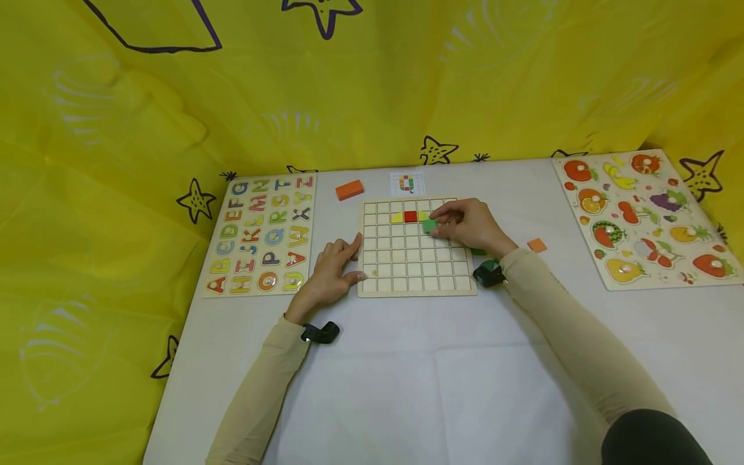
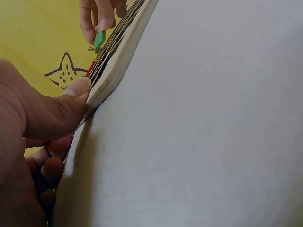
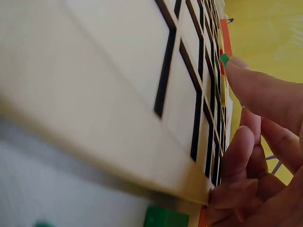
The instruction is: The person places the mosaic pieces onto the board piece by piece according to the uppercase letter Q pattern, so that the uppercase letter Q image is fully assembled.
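Observation:
A square wooden grid board [image 1: 405, 267] lies on the white table. My left hand [image 1: 330, 278] rests at its left edge, thumb on the lower left corner and index finger farther up. In the left wrist view the thumb [image 2: 71, 101] presses on the board's rim. With thumb and fingers, my right hand [image 1: 469, 223] pinches a small green tile [image 1: 429, 226] over the upper part of the grid. Just beyond it, a red square tile [image 1: 411, 216] sits in the second row between two yellow pieces, the left yellow piece [image 1: 398, 218] having a slanted side.
A pattern card [image 1: 407, 183] and an orange block [image 1: 349, 190] lie behind the board. Green pieces [image 1: 478, 252] and an orange tile [image 1: 537, 245] are at its right. An alphabet puzzle [image 1: 261, 236] stands left, a fruit puzzle [image 1: 645, 219] right. Yellow cloth [image 1: 372, 97] hangs behind.

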The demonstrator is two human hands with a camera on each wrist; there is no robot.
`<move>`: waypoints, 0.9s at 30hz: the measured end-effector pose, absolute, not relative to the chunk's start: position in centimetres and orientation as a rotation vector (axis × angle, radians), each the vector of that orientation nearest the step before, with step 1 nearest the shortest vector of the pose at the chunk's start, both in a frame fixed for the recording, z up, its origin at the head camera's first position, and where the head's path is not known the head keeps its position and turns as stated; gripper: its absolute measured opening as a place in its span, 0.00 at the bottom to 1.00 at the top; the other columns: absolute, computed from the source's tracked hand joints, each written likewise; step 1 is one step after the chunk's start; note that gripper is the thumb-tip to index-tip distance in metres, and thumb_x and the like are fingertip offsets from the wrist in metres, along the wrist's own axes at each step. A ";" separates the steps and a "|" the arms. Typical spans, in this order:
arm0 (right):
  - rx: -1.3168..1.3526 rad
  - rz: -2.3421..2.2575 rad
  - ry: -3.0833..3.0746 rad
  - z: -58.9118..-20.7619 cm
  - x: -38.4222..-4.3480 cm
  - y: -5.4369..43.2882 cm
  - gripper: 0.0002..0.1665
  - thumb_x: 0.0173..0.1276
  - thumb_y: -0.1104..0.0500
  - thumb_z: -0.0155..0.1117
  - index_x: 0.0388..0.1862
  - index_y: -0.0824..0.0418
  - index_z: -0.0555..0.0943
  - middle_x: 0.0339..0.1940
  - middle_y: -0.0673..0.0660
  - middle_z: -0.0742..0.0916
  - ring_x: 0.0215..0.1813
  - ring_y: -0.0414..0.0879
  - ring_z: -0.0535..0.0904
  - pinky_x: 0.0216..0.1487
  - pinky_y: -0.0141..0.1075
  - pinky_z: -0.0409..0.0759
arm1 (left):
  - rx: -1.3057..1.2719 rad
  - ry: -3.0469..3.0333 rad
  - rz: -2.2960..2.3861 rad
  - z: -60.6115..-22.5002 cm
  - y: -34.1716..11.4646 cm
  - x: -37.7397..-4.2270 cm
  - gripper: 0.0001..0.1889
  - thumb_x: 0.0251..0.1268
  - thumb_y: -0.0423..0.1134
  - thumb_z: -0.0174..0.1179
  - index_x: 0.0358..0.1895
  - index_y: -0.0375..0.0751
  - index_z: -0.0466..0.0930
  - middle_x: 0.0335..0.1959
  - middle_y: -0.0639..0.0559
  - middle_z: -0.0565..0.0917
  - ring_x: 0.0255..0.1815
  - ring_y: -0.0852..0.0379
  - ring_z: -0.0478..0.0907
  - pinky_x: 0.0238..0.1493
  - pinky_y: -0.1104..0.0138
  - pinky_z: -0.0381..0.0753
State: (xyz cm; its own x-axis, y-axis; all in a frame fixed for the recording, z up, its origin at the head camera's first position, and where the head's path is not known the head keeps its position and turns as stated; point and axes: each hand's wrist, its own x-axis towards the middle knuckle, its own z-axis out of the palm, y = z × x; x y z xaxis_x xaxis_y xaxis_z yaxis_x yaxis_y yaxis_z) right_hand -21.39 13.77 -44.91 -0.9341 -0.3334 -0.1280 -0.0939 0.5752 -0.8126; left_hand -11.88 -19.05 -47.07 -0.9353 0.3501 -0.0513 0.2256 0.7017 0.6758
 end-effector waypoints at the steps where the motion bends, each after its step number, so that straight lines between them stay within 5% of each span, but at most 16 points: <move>1: -0.361 -1.279 2.545 -44.9 -21.4 13.7 0.18 0.64 0.56 0.81 0.52 0.61 0.90 0.41 0.58 0.87 0.39 0.50 0.76 0.41 0.35 0.73 | 0.467 2.734 1.050 -47.1 -19.1 -11.9 0.44 0.69 0.37 0.70 0.83 0.36 0.57 0.48 0.46 0.75 0.47 0.50 0.61 0.52 0.59 0.56; 27: -0.378 -1.200 2.589 -45.1 -21.5 13.0 0.15 0.64 0.57 0.81 0.48 0.62 0.91 0.37 0.56 0.88 0.38 0.50 0.76 0.43 0.39 0.72 | 0.456 2.726 1.052 -47.0 -19.0 -11.9 0.43 0.70 0.37 0.69 0.84 0.36 0.57 0.48 0.45 0.75 0.47 0.49 0.61 0.52 0.59 0.55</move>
